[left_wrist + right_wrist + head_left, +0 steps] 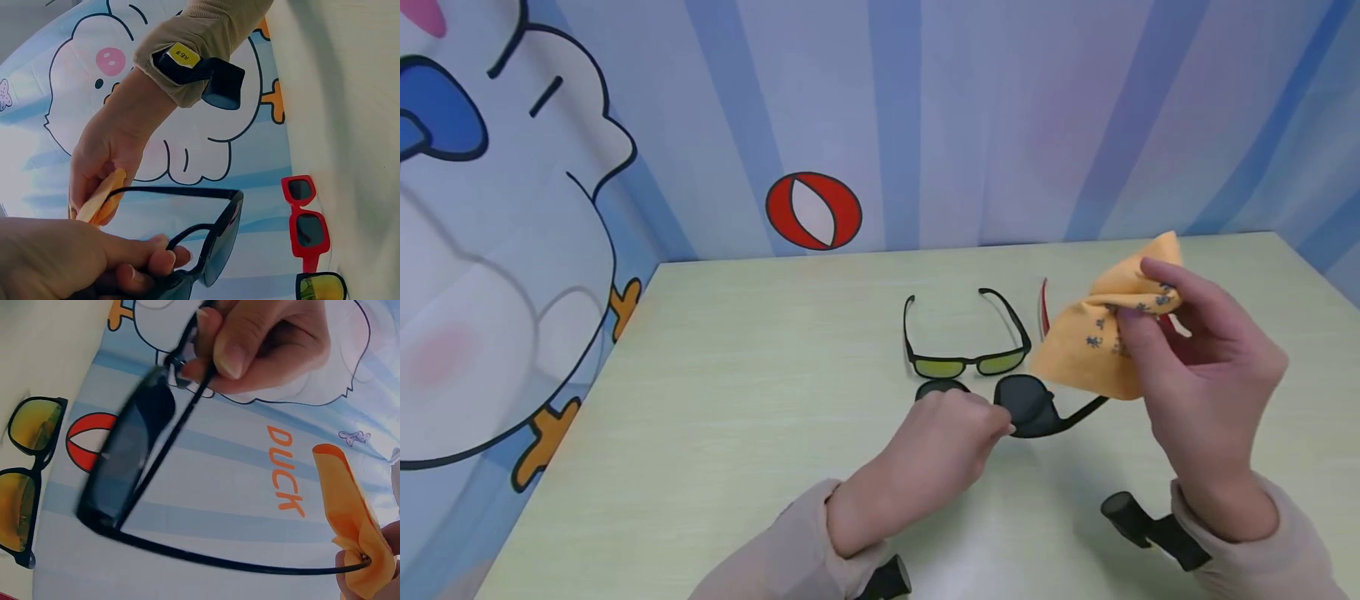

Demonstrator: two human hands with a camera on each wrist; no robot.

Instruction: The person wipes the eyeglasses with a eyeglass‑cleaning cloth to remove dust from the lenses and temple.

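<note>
My left hand [925, 450] grips a pair of black sunglasses [1033, 406] near the bridge, above the table. One temple of the sunglasses [250, 565] stretches out to the right, and its tip lies inside a folded orange cloth [1086, 342] with small dark prints. My right hand [1213, 375] pinches this cloth between thumb and fingers around the temple end. In the left wrist view, the right hand [109, 144] and the cloth [103, 197] appear beyond the sunglasses. The left hand's fingers partly cover the other lens in the head view.
Behind the held pair, black-framed glasses with yellow-green lenses [1000, 362] lie on the pale table [760, 375], temples pointing back. Beside them are red sunglasses [309, 230], mostly hidden by the cloth in the head view. A striped cartoon backdrop [955, 125] stands behind the table.
</note>
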